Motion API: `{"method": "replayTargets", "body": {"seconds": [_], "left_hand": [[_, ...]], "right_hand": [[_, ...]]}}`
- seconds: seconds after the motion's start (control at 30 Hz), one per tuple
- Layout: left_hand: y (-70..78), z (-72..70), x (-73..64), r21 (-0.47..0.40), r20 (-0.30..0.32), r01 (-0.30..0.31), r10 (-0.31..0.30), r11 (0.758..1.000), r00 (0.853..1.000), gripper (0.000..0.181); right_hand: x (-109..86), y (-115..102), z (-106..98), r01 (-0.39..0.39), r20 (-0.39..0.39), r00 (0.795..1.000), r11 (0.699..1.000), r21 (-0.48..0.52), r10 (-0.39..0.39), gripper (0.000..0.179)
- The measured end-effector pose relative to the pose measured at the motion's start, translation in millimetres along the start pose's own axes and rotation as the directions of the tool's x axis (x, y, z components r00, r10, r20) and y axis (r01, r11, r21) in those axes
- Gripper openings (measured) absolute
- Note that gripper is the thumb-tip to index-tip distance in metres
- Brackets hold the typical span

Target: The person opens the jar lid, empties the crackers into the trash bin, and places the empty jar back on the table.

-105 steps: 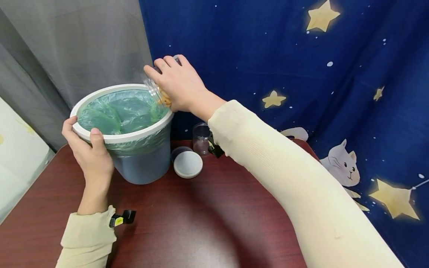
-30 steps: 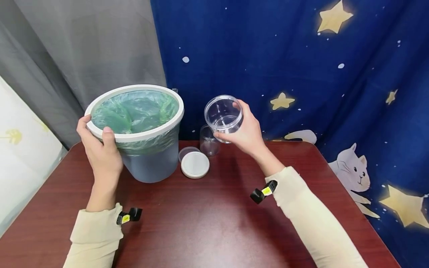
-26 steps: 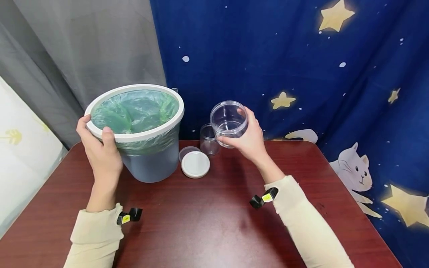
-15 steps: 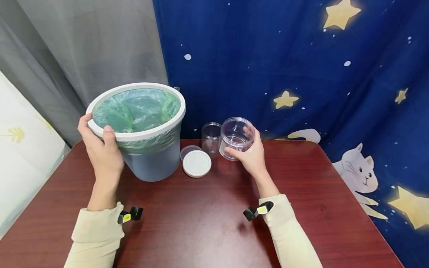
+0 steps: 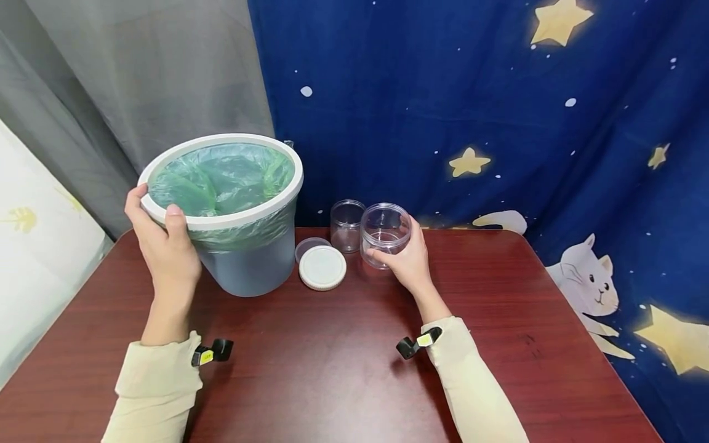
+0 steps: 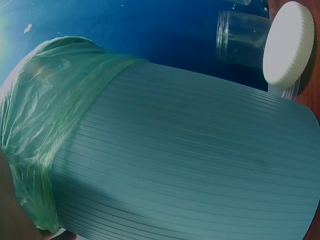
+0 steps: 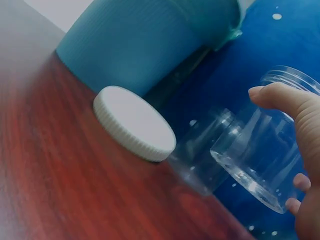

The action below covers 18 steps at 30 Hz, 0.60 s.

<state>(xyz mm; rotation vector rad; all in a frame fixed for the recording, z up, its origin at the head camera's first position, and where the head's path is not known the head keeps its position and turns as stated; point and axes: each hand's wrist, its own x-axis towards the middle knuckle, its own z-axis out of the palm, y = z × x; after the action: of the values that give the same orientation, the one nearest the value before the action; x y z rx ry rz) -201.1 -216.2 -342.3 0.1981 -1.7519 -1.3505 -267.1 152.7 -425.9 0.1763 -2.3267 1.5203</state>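
My left hand (image 5: 172, 258) grips the white rim of a blue-grey trash bin (image 5: 249, 264), thumb outside and fingers round the far left side. A translucent green bag lines the bin and folds over its upper wall. To the right, my right hand (image 5: 410, 261) holds a wide clear plastic jar (image 5: 382, 241) from its right side, mouth up and with no contents visible. Whether the jar's base touches the table I cannot tell. Just behind it to the left stands a second clear jar (image 5: 346, 231), unlidded. In the right wrist view, the thumb (image 7: 280, 97) lies across the held jar.
A white ribbed lid (image 5: 322, 267) lies between bin and jars, partly over a clear disc-shaped piece (image 5: 311, 245). The dark red wooden table (image 5: 321, 363) extends toward me. A blue star-patterned curtain (image 5: 376, 123) and a grey one (image 5: 155, 74) hang behind.
Earlier, my right hand tipped a jar with yellow-brown pieces over the bin's rim. Since then the jar has turned upright and come right and down beside the other jar. My left hand stays on the rim.
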Motion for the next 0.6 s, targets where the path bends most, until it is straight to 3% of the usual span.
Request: {"method": "replayTargets", "body": {"seconds": [0.43,0.6], "left_hand": [[2.9,1.4,1.0,-0.013,0.009,-0.006,0.006,1.0,1.0,0.062],[1.1,-0.4,0.3,-0.001,0.003,-0.001,0.001,1.0,1.0,0.062]], "right_hand": [[-5.8,29,16,-0.076,0.036,0.996,0.997,-0.014,0.077,0.103],[-8.6,34,23,-0.111,0.054,0.993,0.993,0.042,0.108,0.103]]}}
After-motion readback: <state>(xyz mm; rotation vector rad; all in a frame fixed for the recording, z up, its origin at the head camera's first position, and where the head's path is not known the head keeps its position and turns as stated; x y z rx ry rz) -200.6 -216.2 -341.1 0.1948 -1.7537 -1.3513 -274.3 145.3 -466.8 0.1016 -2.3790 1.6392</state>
